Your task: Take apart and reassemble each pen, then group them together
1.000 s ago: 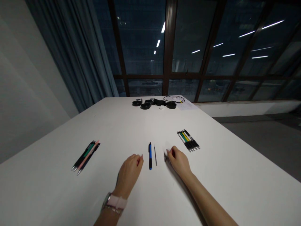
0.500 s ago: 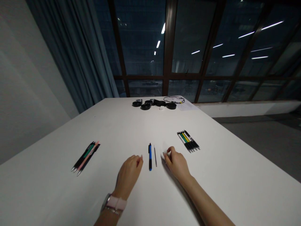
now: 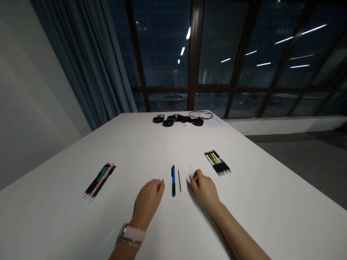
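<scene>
The left hand [image 3: 149, 196] curls closed near a blue pen [image 3: 173, 180]. The right hand [image 3: 204, 187] flanks a refill [image 3: 179, 180]; its grip cannot be told.

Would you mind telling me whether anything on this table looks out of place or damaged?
A thin dark stick, apparently a pen refill, lies bare just right of the blue pen, outside any barrel, which looks odd. I see nothing spilled or broken.

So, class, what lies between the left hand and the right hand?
The head view shows a blue-and-black pen and, beside it, a slim pen refill between the left hand and right hand.
</scene>
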Action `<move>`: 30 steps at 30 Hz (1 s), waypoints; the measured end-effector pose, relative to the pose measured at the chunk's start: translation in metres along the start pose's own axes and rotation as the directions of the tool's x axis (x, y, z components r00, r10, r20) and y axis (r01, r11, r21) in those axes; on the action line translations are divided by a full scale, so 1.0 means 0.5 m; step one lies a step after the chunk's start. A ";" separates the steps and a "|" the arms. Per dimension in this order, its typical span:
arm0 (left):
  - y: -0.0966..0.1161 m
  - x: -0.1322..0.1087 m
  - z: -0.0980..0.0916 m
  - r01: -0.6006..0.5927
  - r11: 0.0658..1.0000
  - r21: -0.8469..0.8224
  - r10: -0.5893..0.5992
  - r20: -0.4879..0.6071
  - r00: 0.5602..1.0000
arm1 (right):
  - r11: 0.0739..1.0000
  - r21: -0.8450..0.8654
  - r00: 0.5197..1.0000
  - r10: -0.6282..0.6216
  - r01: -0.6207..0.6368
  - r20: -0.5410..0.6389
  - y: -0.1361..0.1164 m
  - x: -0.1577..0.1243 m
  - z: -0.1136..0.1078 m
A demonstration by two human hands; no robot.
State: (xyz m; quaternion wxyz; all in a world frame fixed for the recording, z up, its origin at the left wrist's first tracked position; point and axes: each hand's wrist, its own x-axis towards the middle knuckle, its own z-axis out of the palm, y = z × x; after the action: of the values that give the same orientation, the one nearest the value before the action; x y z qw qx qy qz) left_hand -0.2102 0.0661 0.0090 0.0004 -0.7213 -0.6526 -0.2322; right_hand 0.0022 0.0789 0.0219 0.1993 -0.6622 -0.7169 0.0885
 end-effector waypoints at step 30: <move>0.002 0.000 -0.006 0.014 0.998 0.059 -0.015 0.017 1.000 | 1.000 0.021 1.000 -0.005 0.004 0.025 0.000 0.000 0.000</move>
State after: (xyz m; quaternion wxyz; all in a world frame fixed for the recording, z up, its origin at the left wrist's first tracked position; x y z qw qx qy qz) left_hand -0.2104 0.0651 0.0119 0.0144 -0.7183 -0.6642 -0.2066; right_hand 0.0025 0.0788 0.0220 0.1974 -0.6573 -0.7198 0.1036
